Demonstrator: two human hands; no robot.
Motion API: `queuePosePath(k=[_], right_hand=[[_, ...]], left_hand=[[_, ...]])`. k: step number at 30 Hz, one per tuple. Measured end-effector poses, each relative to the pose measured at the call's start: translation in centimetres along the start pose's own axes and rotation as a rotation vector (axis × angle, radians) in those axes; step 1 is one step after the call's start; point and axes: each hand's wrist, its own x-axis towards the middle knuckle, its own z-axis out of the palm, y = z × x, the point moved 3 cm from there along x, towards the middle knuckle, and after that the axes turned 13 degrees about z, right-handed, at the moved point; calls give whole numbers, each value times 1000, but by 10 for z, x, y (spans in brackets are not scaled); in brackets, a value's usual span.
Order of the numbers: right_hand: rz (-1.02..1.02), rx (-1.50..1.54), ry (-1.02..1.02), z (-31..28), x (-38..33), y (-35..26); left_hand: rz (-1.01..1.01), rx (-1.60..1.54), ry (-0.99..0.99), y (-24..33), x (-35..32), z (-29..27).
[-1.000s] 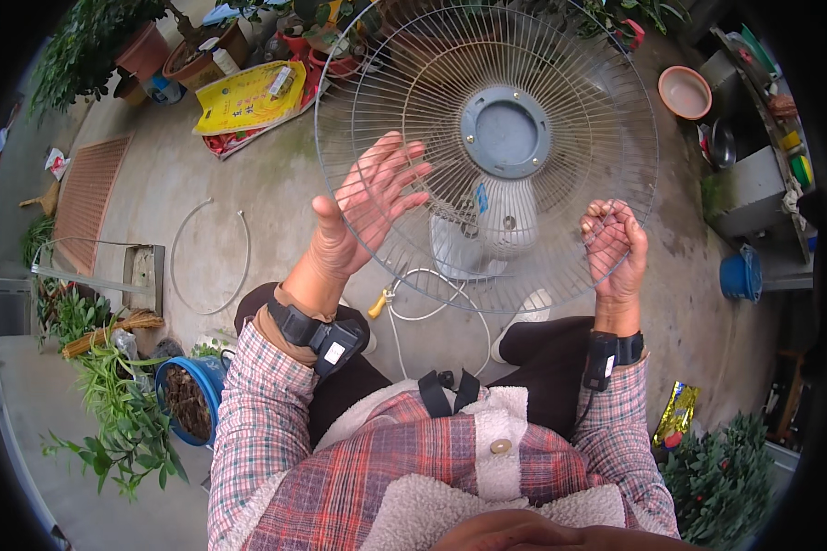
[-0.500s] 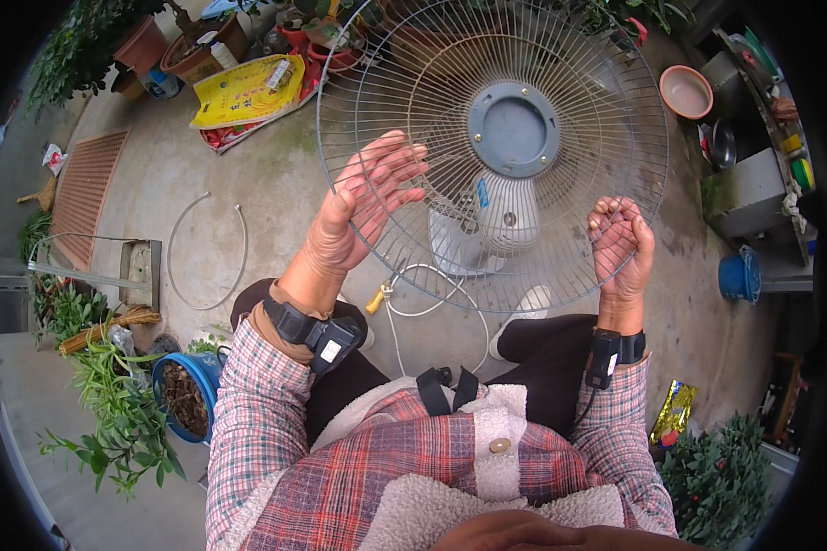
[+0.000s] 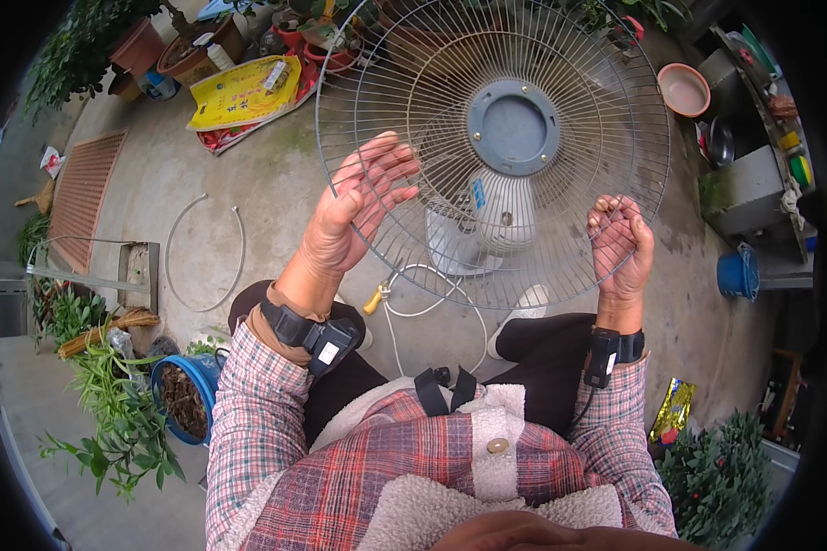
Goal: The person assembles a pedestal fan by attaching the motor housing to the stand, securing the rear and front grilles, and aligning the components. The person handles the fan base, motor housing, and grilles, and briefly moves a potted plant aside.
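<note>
Left fingers (image 3: 372, 151) apart behind wire fan guard (image 3: 513, 166); right fingers (image 3: 608, 220) curled on it

Circular wire fan guard (image 3: 492, 158), with grey radial wires crossed by concentric rings. Its grey central disc (image 3: 514, 127) is recessed and bears brass-coloured screws around the border. The guard faces the viewer, overlapping the white fan body (image 3: 505, 220), which shows through its lower wires.
</note>
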Motion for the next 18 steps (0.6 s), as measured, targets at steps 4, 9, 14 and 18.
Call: queuePosePath(k=[4,9,14,18], right_hand=[[0,-2,5,-1,0,0],[-7,8,24,-2,-1,0],[24,37,17,-3,-1,1],[22,73,38,-4,-2,3]], left_hand=[[-7,-4,20,-1,0,0],[-4,1,6,-2,0,-3],[9,69,-15,-2,0,-5],[11,20,10,-2,0,-5]])
